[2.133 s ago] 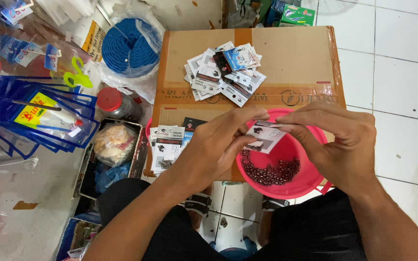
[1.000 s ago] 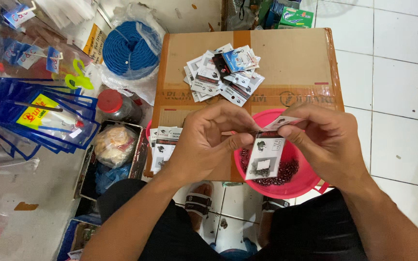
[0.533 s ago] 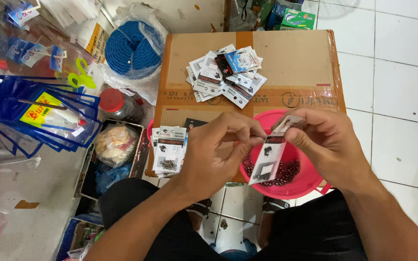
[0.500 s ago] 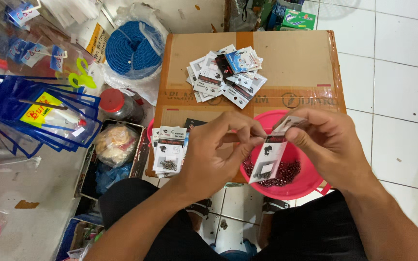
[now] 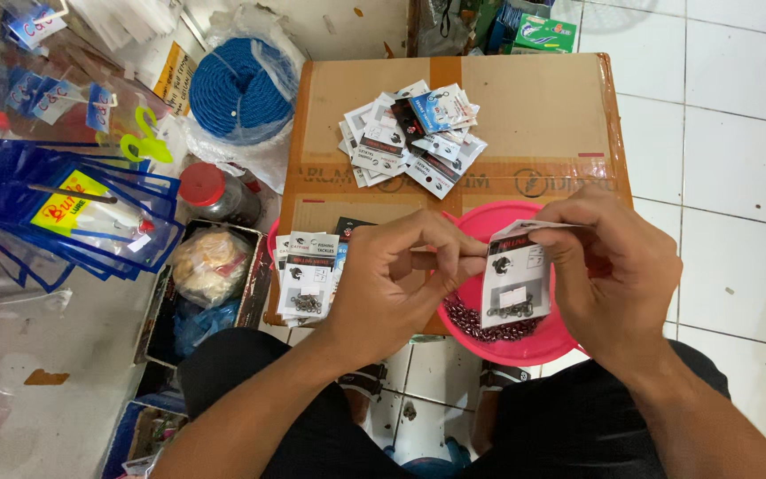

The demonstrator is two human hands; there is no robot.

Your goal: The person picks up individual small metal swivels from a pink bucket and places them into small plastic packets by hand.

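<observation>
Right hand (image 5: 618, 279): fingers curled, thumb and forefinger pinching the top edge of a small clear packet (image 5: 513, 284); packet hangs upright over the pink bowl (image 5: 525, 341), dark small pieces gathered at its bottom; palm faces left, wrist rising from lower right.
Left hand (image 5: 401, 284): nearly closed, fingertips bunched together at the packet's upper left corner; whether anything is held between them cannot be told; back of hand faces the camera, forearm rising from lower left.
Bowl holds dark reddish beads and sits at the near edge of the cardboard box (image 5: 534, 115); stack of filled packets (image 5: 306, 275) just left of the left hand; loose heap of packets (image 5: 411, 137) farther back on the box; blue rope coil (image 5: 239, 89) off the box's left corner.
</observation>
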